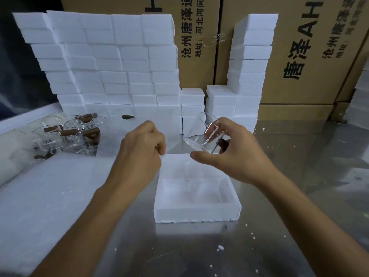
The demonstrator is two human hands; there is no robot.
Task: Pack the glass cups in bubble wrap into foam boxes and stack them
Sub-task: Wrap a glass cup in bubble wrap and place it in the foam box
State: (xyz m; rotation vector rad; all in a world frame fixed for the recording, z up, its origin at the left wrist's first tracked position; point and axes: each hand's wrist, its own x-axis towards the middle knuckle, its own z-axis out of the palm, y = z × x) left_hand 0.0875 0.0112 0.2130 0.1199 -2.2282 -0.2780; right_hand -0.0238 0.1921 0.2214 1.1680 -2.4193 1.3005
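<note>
The right hand [225,156] grasps a tilted glass cup [207,134] above the open foam box [196,212]; the left hand [139,152] pinches bubble wrap [173,140]. Best wrap snugly before seating it.

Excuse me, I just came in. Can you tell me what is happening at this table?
A person is packing glassware. The right hand holds a clear glass cup, tilted, above an open foam box on the metal table. The left hand is curled near the box's far edge, seemingly pinching thin wrap. More glass cups lie at the left, and closed foam boxes are stacked behind.
</note>
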